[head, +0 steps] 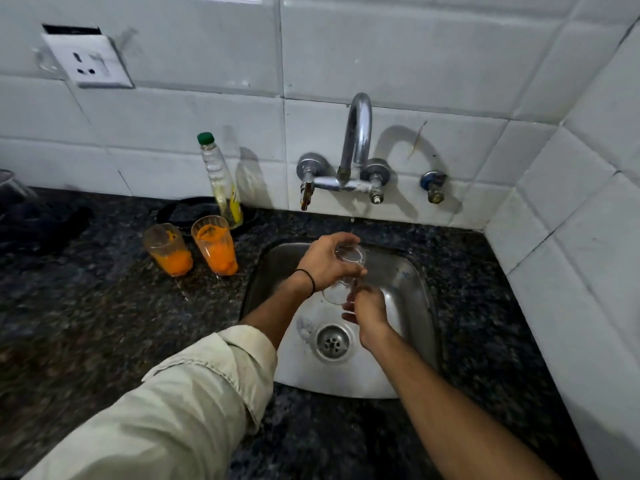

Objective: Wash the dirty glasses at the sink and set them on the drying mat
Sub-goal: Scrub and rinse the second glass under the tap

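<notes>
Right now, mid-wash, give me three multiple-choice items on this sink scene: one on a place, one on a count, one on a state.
1. Where do the orange-stained clear glasses stand? A) on the dark speckled counter, left of the stainless steel sink; B) inside that sink; C) on a shelf.
2. How many of them are there? A) one; B) two; C) four.
3. The empty clear glass is: A) lying on the drain; B) standing on the counter; C) held over the sink.
Key: 1 A, they stand in front of the green-capped plastic bottle; 2 B, two show; 3 C, the left hand and right hand both grip it.
</notes>
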